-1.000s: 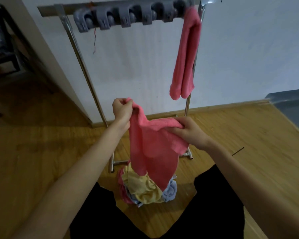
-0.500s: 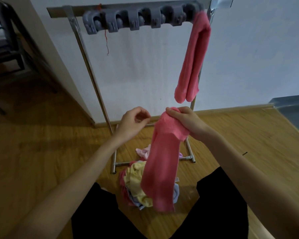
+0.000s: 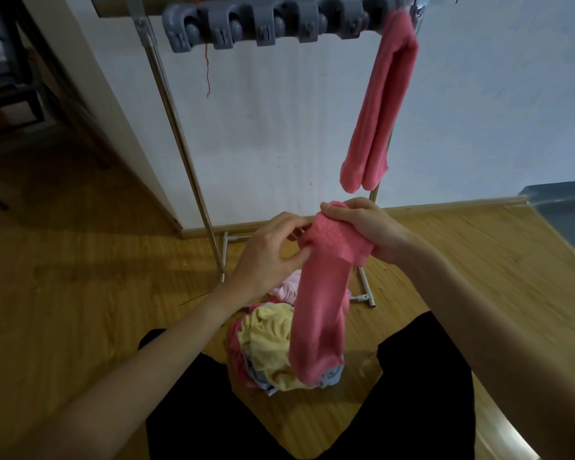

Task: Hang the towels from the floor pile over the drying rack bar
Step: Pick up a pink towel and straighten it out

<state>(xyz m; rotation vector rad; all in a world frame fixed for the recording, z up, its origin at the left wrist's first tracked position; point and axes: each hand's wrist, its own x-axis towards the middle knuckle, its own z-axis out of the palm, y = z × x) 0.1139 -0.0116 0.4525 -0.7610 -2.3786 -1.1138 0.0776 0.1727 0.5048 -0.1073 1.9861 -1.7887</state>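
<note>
Gripping the top of a pink towel (image 3: 319, 303) with the right hand (image 3: 365, 230), fingers curled over the bunched upper edge and closed tight on the cloth. Hanging straight down from that grip, folded lengthwise, lower end dangling just over the floor pile (image 3: 273, 346). Touching the same bunched edge with the left hand (image 3: 269, 254), fingers half open, fingertips (image 3: 304, 257) pressed lightly against the fabric's left side; cannot tell whether actually pinching it or only resting against it. Held in front of the body, below the rack's top and between the two uprights.

Draped already over the right end of the drying rack bar (image 3: 120, 5): a second pink towel (image 3: 379, 104), both halves hanging side by side, lower ends just above the right hand. Clipped along the bar to its left, a row of grey pegs (image 3: 266, 28), with a thin red thread (image 3: 208, 71) trailing down from them.

Lying on the wooden floor (image 3: 80, 293) at the rack's foot, yellow, pale pink, blue and darker pink cloths heaped together.
</note>
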